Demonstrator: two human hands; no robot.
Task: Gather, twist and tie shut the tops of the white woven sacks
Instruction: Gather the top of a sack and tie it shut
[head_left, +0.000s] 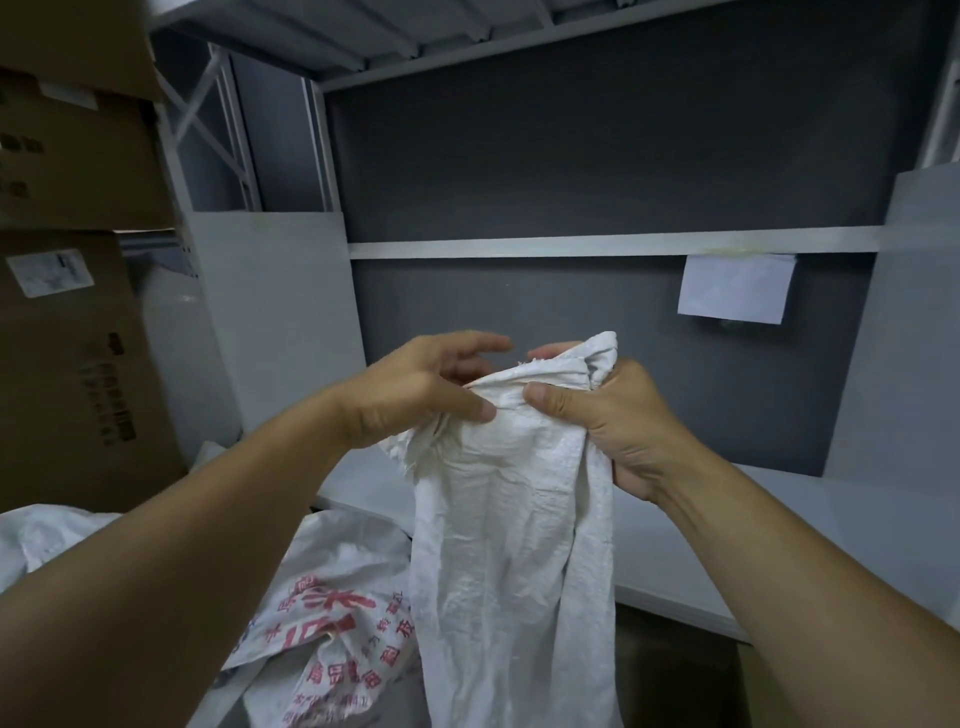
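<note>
Nearest to me, low and left of centre, a red-printed sack (332, 623) lies crumpled, with another pale sack (47, 535) at the far left edge.

Just right of these hangs the white woven sack (509, 545) I am working on. Its long axis runs straight up and down, the body dropping out of view at the bottom and the mouth raised between both hands.

The right hand (613, 415) has its fingers curled round a bunched part of the top, thumb pressed on the near face, and a tuft of cloth stands up out of the fist. The left hand (415, 395) pinches the looser left part of the mouth: thumb on the near side, fingers reaching fairly straight behind the cloth. The two thumbs are almost touching.

What matters, I judge, is that the ungathered cloth lies on the left, under the left hand, while the neck is forming in the right fist. So the left hand is the one to feed folds rightward before any twist. No tie is made yet.

Beyond, cardboard boxes (67, 364) are stacked at the left. A grey shelf rail (571, 245) crosses the dark back panel, with a paper note (735, 288) taped under it.
</note>
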